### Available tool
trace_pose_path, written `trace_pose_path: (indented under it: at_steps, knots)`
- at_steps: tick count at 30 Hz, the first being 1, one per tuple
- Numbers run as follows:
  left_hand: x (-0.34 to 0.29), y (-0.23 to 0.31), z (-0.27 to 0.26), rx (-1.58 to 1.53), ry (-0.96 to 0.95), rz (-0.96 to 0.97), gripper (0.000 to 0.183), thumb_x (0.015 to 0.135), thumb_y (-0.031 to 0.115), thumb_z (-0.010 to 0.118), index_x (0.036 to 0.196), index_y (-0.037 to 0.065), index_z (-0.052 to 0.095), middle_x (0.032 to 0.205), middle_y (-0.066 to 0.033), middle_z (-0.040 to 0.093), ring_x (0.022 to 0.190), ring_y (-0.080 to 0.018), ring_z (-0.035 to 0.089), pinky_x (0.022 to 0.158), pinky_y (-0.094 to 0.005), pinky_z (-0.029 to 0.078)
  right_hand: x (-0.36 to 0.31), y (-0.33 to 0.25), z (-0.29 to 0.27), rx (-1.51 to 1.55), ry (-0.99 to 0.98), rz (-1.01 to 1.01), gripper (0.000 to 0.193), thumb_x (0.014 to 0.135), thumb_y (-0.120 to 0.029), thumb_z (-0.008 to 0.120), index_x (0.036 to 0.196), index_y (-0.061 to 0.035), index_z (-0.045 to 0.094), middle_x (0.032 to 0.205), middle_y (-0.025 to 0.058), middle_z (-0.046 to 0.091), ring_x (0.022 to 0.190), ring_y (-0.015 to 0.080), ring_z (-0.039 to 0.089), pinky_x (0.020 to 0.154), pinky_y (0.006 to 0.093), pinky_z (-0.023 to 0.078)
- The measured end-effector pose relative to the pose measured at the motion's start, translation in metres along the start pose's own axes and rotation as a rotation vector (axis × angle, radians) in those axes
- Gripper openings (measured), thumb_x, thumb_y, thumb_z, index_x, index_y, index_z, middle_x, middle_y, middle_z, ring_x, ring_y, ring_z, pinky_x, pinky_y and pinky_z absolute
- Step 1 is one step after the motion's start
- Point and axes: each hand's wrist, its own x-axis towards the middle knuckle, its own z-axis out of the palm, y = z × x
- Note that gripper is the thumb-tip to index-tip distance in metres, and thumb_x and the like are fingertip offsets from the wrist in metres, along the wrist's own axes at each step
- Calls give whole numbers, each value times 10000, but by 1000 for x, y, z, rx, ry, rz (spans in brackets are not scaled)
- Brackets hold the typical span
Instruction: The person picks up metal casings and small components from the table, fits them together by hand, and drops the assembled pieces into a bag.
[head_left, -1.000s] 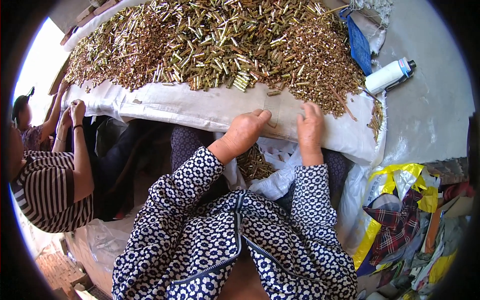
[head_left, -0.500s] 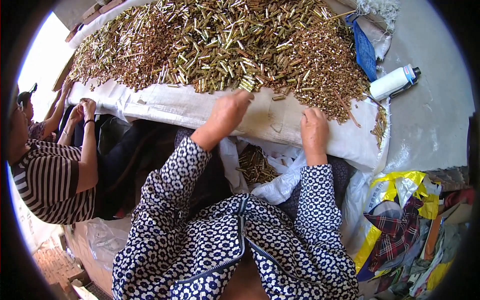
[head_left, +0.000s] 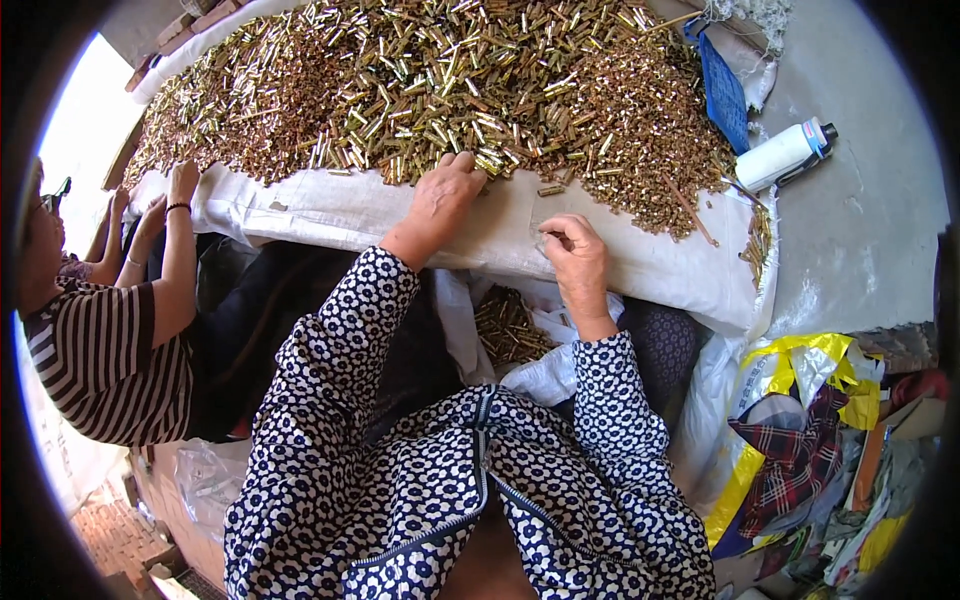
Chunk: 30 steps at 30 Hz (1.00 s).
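A wide pile of small brass-coloured metal tubes (head_left: 420,110) covers the far part of a table spread with a whitish woven sheet (head_left: 330,217). At the near edge of this pile, my left hand (head_left: 442,203) has its fingers curled against the tubes; its fingertips are partly hidden. My right hand (head_left: 578,258) hangs over the sheet's front edge, thumb and fingers pinched together. Whatever is between them is too small to name. One loose tube (head_left: 551,190) lies on the sheet between the hands. Below the edge, a white sack (head_left: 455,325) stands open with similar tubes (head_left: 510,325) inside.
Smaller coppery pieces (head_left: 650,140) form a heap on the right. Beyond lie a blue plastic piece (head_left: 722,90) and a white bottle (head_left: 780,157). A person in a striped shirt (head_left: 105,360) works at the left, another person behind. Bags and cloth (head_left: 790,450) crowd the lower right.
My left hand has shifted slightly left and down onto the near edge of the pile. My right hand has moved left, away from the coppery heap. The neighbour's hands have moved toward the pile.
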Motion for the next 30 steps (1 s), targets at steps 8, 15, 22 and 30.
trace_pose_path:
  at_steps: [8, 15, 22, 30]
  knots:
    - [-30, 28, -12, -646, -84, -150, 152, 782, 56, 548, 931, 26, 553, 860, -118, 599, 810, -276, 586, 689, -309, 458, -7, -7, 8, 346, -75, 148, 102, 785, 11, 586, 883, -11, 599, 823, -25, 573, 713, 33, 498, 657, 169, 413]
    - [-37, 41, -24, -929, -140, -246, 129, 765, 26, 581, 889, 18, 547, 779, -87, 571, 730, -182, 548, 668, -277, 442, -11, -8, 10, 424, -106, 198, 122, 787, -14, 601, 909, -8, 605, 813, -24, 577, 705, 33, 492, 658, 161, 398]
    - [-46, 39, -13, -1382, -119, -417, 82, 826, 52, 577, 890, 5, 555, 787, 13, 550, 747, -65, 486, 663, -206, 416, -14, -9, 10, 577, -90, 267, 148, 784, 3, 592, 932, 17, 603, 839, 20, 598, 744, 67, 539, 704, 185, 436]
    - [-48, 42, -14, -1586, -130, -538, 123, 824, 81, 592, 928, 22, 565, 764, 28, 551, 625, -27, 455, 530, -154, 363, -16, -8, 10, 701, -88, 287, 146, 785, 10, 588, 929, 23, 605, 869, 39, 601, 779, 86, 550, 728, 198, 445]
